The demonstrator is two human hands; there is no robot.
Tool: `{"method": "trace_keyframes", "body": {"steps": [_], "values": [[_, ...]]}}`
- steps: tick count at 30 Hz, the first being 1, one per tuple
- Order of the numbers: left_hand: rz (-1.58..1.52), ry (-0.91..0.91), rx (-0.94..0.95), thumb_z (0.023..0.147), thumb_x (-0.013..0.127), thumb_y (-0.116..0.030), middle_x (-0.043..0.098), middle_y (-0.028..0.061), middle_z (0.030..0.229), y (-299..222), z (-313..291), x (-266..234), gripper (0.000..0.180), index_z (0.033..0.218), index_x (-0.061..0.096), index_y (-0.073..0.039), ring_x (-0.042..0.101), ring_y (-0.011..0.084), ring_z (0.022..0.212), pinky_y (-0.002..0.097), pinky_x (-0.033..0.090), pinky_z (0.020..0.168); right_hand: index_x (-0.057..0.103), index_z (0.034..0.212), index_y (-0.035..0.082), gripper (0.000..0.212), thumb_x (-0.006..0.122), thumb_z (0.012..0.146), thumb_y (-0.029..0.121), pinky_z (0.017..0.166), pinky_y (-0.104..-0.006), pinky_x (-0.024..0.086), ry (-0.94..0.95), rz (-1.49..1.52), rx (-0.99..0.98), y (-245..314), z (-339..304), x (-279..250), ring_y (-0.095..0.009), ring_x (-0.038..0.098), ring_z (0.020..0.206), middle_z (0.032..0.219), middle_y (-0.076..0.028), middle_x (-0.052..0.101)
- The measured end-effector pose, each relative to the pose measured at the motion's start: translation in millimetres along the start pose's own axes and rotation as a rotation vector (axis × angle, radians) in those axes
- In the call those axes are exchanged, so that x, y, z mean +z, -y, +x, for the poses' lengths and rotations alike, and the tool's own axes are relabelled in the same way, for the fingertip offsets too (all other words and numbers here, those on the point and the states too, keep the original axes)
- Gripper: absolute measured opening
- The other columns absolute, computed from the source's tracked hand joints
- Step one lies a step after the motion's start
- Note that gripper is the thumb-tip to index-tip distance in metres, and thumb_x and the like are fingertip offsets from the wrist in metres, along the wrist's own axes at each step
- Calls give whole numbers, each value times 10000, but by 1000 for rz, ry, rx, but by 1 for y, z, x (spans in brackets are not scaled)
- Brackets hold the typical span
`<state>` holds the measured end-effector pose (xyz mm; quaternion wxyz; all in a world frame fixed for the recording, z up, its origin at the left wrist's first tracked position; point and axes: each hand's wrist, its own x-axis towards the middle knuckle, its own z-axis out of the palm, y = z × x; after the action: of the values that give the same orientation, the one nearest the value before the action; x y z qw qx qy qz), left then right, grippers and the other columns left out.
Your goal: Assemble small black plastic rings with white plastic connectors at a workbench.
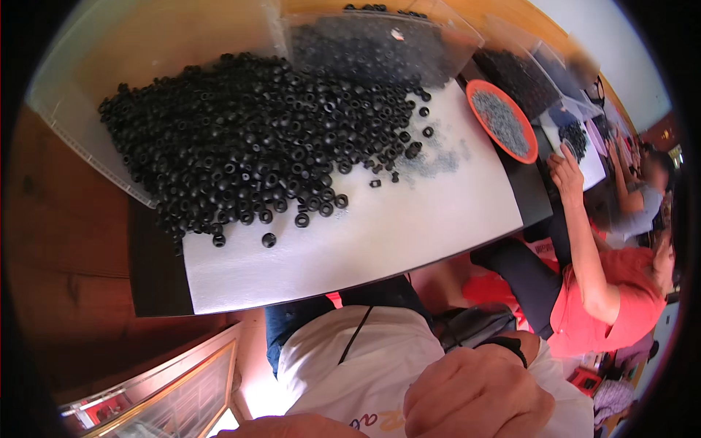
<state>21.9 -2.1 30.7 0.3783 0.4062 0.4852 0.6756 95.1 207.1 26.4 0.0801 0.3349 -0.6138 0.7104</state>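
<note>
My right hand (478,394), with a black band (510,349) at its wrist, is raised close in front of my white shirt (358,343). Its fingers are curled in, and whatever they hold, if anything, is hidden. Only a strip of my left hand (296,427) shows at the lower edge, its fingers out of sight. Neither hand touches the table. Beyond them a big heap of small black ring-shaped parts (255,139) covers much of a white sheet (409,226) on the dark table. A few loose rings lie along the heap's near edge.
Clear plastic bins (380,47) stand behind the heap. An orange bowl (526,150) of small grey pieces sits at the sheet's right. Farther right, a person in a red shirt (621,292) reaches to another black pile (573,139). A framed glass panel (175,387) is at lower left.
</note>
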Motion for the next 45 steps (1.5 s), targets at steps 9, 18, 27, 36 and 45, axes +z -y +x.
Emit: {"method": "trace_keyframes", "body": {"steps": [9,18,27,36,45], "values": [[-916,414,-1083,900,545,-22,631,208,783,0,23,-31,177,957,626,125,615,208,577,314,490,525,615,736,-53,105,553,815,-21,402,-263,370,-76,-62,-138,-3,-19,12,-191,520,491,719,-165,573],[-967,-16,651,882,565,-5,651,238,738,96,3,50,162,904,619,146,591,240,437,254,472,406,596,677,-50,122,548,787,-71,380,-249,365,-796,-390,-960,-48,-17,45,-169,499,462,628,-134,528],[-737,19,277,867,614,-25,641,264,668,64,20,41,221,697,549,100,657,279,526,388,555,479,581,660,-43,149,543,801,-75,387,-257,389,-195,-88,-344,-13,-39,10,-194,513,464,627,-123,517],[-848,-193,315,818,642,7,628,262,623,64,18,63,200,670,581,127,617,254,452,337,519,414,596,701,-56,235,493,904,4,408,-285,398,-555,-91,-664,-36,-45,55,-222,528,486,655,-136,528],[-661,214,-62,800,675,8,671,201,715,45,20,27,147,850,643,143,654,227,570,225,511,527,605,736,-80,206,512,902,-1,411,-287,398,-233,1,-398,-17,-43,23,-231,531,490,655,-144,533]]}}
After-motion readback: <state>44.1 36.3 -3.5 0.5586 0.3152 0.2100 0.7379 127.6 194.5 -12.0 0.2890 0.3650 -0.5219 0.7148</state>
